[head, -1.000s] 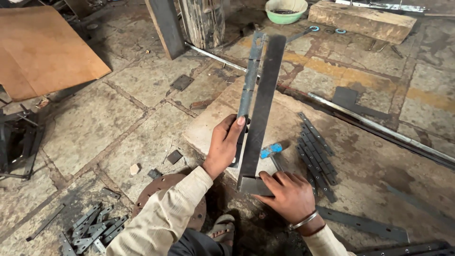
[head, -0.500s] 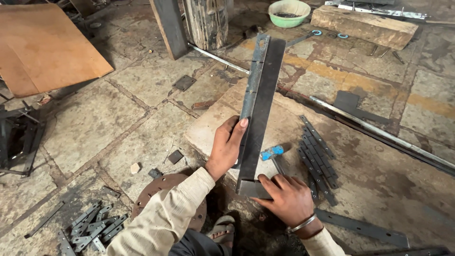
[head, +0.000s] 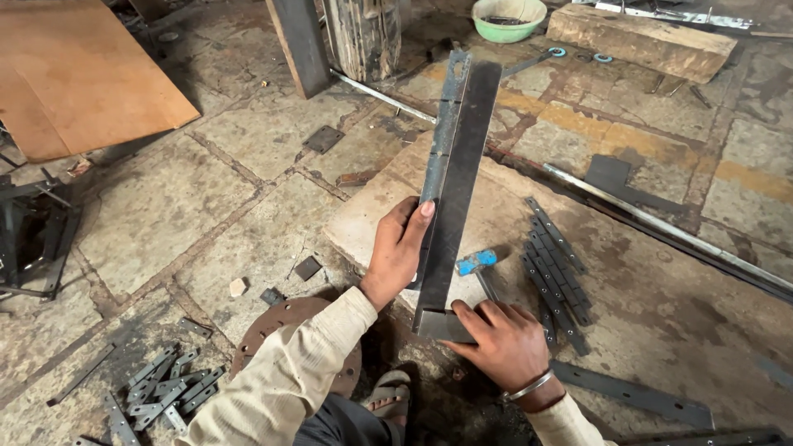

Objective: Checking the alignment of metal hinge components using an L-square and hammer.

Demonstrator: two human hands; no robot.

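Observation:
A long dark steel angle bar (head: pixel 459 177) lies lengthwise on a raised stone slab (head: pixel 372 219), reaching away from me. My left hand (head: pixel 398 252) grips its left flange about a third of the way up, thumb over the edge. My right hand (head: pixel 496 343) presses down on the near end of the bar, fingers spread across it. A metal bangle sits on my right wrist. A blue-handled tool (head: pixel 477 263) lies just right of the bar.
Several flat steel strips (head: pixel 555 268) lie to the right on the slab. A pile of small metal brackets (head: pixel 161 392) sits at lower left by a rusty round plate (head: pixel 277 318). A wooden board (head: pixel 74 74), a green bowl (head: pixel 508 16), a timber block (head: pixel 640 37) and a long rod (head: pixel 661 227) surround the spot.
The bar's far end has swung slightly to the right. My right hand has shifted closer onto the bar's near end; my left hand keeps its grip.

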